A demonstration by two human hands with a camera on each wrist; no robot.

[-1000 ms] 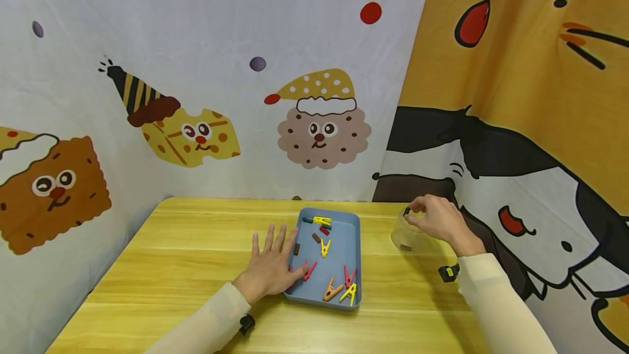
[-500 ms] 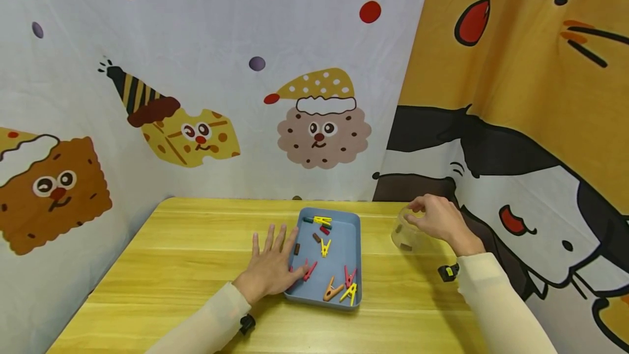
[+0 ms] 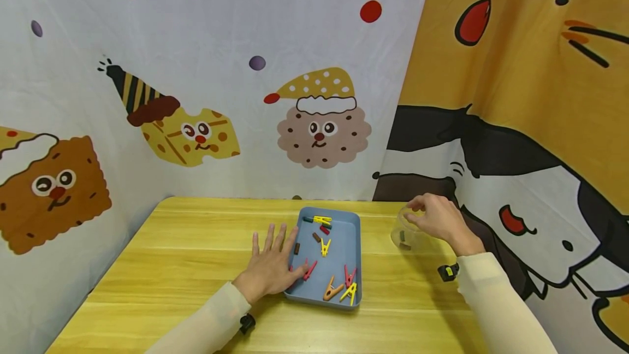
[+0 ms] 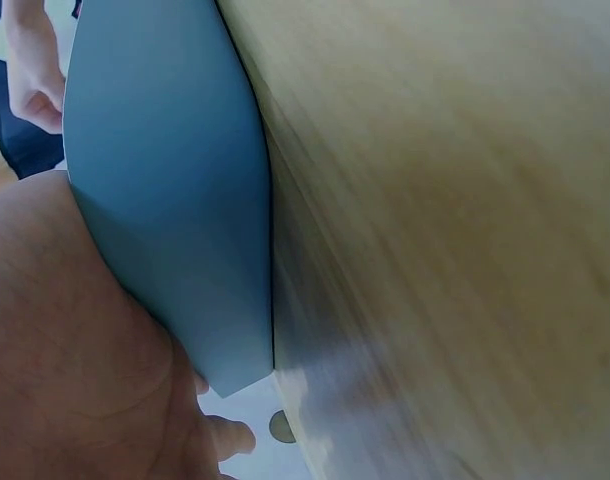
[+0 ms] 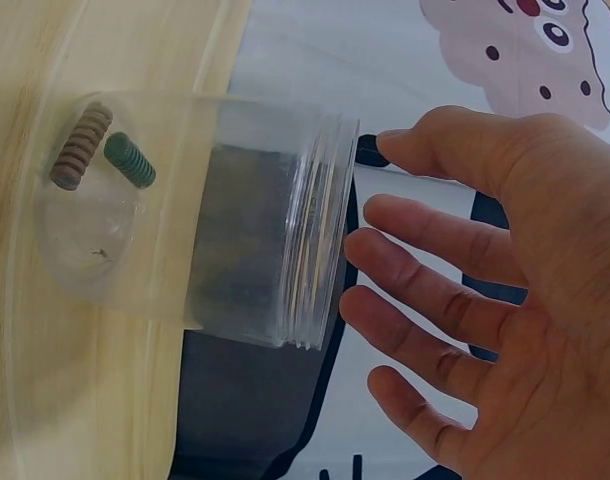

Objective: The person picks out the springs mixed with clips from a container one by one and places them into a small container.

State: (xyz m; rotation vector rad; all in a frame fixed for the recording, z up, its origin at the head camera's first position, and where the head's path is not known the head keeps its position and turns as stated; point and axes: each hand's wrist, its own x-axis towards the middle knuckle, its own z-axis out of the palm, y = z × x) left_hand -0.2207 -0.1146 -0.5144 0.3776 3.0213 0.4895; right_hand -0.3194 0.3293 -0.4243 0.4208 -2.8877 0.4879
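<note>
My right hand (image 3: 437, 220) hovers at the mouth of a clear screw-top jar (image 5: 255, 220), its fingers loosely bent and apart with nothing between them. Inside the jar, at the bottom, lie a brown ribbed peg (image 5: 82, 147) and a green ribbed peg (image 5: 130, 160). My left hand (image 3: 269, 266) rests spread on the left rim of a blue-grey tray (image 3: 334, 255), its thumb reaching over the side. Near that thumb is a pink clothespin (image 3: 310, 271), partly hidden.
The tray also holds yellow clothespins (image 3: 325, 247), an orange clothespin (image 3: 332, 290) and another pink clothespin (image 3: 349, 276). Brown pegs (image 3: 316, 237), a red peg (image 3: 324, 230) and green pegs (image 3: 308, 219) lie toward its far half. A printed curtain (image 3: 314, 26) hangs behind the wooden table (image 3: 177, 255).
A second ago my right fingertips pinched the dark green peg over the jar. It has been let go and has dropped to the bottom. My left hand and the tray have stayed put.
</note>
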